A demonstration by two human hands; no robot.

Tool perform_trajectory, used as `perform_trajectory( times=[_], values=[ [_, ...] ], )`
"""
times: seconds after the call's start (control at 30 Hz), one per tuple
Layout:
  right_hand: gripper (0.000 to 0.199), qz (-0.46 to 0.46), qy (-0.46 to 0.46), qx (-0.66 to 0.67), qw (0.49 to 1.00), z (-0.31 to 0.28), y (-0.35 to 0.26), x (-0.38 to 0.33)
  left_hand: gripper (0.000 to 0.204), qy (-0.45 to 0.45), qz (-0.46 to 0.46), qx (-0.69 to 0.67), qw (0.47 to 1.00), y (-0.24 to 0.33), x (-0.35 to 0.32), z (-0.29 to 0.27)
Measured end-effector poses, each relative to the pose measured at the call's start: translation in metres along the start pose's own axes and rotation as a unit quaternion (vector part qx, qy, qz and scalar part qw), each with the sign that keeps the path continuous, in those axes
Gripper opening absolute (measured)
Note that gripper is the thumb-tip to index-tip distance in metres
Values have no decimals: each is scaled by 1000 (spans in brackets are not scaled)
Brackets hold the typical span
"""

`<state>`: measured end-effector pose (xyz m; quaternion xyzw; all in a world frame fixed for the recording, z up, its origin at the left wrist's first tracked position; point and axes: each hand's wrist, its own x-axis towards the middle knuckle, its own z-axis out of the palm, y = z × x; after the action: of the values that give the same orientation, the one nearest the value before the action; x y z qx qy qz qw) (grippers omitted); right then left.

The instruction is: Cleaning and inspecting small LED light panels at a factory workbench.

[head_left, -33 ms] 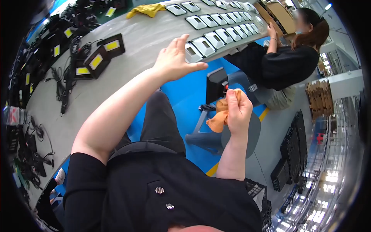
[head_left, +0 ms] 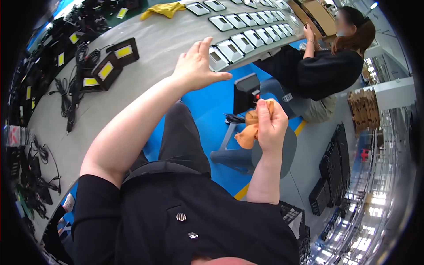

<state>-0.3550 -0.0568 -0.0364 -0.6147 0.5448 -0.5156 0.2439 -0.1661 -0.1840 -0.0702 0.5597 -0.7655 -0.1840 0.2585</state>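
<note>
Between the right fingers [head_left: 263, 113], clamped on it, is an orange cloth [head_left: 246, 137], its loose end hanging to their left. Just beyond them is a black box [head_left: 245, 88]; whether they also grip it, I cannot tell. A black cord [head_left: 234, 118] hangs left of them, with a stool [head_left: 289, 154] below. The left fingers [head_left: 205, 49] are bare and spread apart, by the edge of the counter [head_left: 150, 57]. Just right of them, white frames [head_left: 230, 50] run away in rows; contact is unclear. Well left of those fingers are black-and-yellow lamps [head_left: 106, 70]. Farther ahead lies a yellow cloth [head_left: 162, 9]; far right, a co-worker [head_left: 329, 73] is near a carton [head_left: 319, 18].
</note>
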Motion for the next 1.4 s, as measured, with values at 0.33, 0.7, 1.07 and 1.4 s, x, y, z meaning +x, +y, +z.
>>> perform_trajectory(
  times=[0.33,0.7,1.07,1.4],
  values=[
    [33,25,-40,-19,999,24,-13,9,85,9,-12,11,1000,-24,-29,-25],
    [32,65,-297,-72,950,117,-87,20,85,110,-68,75,989,-103,-205,-119],
    [34,-25,-369,-234,899,235,-141,-8,106,200,-88,0,976,-127,-243,-122],
    [33,-54,-376,-258,889,258,-128,-17,112,229,-97,-33,968,-136,-246,-121]
  ],
)
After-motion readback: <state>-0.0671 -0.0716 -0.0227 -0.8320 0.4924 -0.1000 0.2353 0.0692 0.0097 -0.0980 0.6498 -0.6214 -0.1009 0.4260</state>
